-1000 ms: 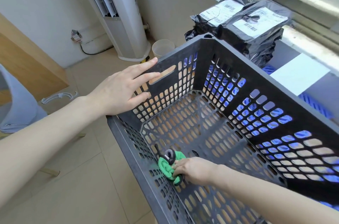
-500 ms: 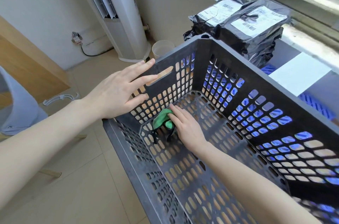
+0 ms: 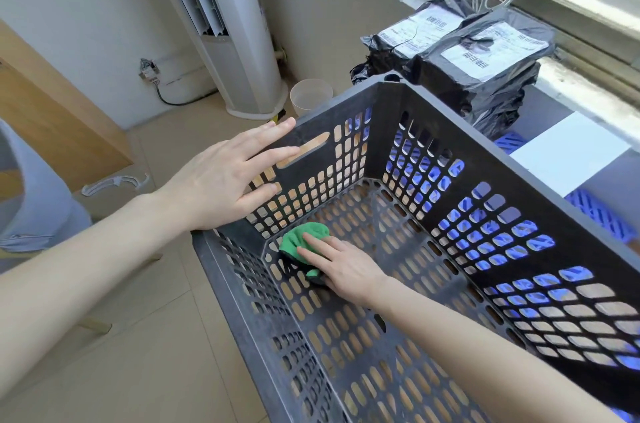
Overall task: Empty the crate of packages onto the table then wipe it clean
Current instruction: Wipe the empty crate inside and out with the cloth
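The right hand [image 3: 343, 266], fingers flat, is pressing a soft, crumpled green cloth [image 3: 298, 238] into a floor corner of the crate [image 3: 485, 154]. The left hand [image 3: 225, 183], fingers spread, is bracing the wall beside the handle slot. The crate is looking like stiff, light, perforated plastic. Glossy black packages [image 3: 485, 69] are sitting just beyond it.

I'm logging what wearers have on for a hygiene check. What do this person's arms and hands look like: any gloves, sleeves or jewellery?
The left hand and right hand wear no gloves, and no rings show on the visible fingers. Neither wrist carries a watch or band. The left forearm and right forearm are uncovered to the frame edge; no sleeve shows.
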Demonstrator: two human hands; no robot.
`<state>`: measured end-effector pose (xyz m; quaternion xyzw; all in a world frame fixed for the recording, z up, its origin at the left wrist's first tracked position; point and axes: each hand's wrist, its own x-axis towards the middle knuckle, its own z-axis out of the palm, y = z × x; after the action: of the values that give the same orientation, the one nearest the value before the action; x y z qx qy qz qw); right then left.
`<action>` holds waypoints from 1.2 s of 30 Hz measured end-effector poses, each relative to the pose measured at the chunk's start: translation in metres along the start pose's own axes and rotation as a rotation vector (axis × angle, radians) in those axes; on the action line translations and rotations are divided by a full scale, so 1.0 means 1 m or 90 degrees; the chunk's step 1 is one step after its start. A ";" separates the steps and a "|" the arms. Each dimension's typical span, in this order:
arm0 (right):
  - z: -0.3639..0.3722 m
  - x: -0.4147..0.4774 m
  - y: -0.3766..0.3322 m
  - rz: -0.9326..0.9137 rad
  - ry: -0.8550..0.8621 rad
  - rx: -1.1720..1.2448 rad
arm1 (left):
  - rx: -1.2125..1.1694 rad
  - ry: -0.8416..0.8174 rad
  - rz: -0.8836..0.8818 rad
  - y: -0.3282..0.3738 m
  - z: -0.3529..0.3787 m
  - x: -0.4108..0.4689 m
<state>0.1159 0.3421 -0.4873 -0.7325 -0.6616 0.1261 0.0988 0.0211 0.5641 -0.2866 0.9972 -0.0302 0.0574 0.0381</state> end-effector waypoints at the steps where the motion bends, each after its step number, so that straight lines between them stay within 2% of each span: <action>1: 0.006 0.006 0.000 -0.009 -0.007 -0.016 | 0.000 0.000 0.001 0.000 0.000 0.000; 5: 0.022 0.014 -0.005 -0.009 -0.049 0.036 | 0.000 0.002 0.003 -0.001 0.001 0.000; 7: 0.024 0.006 -0.001 -0.012 -0.035 0.042 | 0.000 0.002 0.002 0.000 0.001 0.000; 10: 0.023 -0.016 0.007 -0.041 -0.001 0.021 | -0.005 0.002 0.000 0.000 0.001 -0.001; 18: 0.004 -0.084 0.009 -0.059 -0.033 0.007 | -0.011 -0.001 0.002 -0.001 0.000 -0.001; 23: -0.009 -0.122 0.008 0.059 -0.251 0.013 | -0.006 -0.020 0.004 -0.001 0.001 -0.002; 25: -0.019 -0.123 0.008 0.122 -0.282 0.024 | 0.003 -0.024 0.012 -0.002 0.000 -0.001; 26: -0.024 -0.120 0.008 0.159 -0.256 0.046 | 0.007 -0.028 0.017 -0.002 0.000 -0.001; 32: -0.064 -0.084 -0.008 0.314 0.075 0.117 | 0.007 -0.049 0.055 -0.003 -0.002 0.006; 36: -0.066 -0.052 0.005 0.376 0.197 0.096 | -0.001 -0.055 0.079 0.003 -0.002 0.027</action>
<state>0.1370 0.2914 -0.4231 -0.8935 -0.3870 0.0853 0.2114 0.0474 0.5595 -0.2808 0.9949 -0.0933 0.0164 0.0338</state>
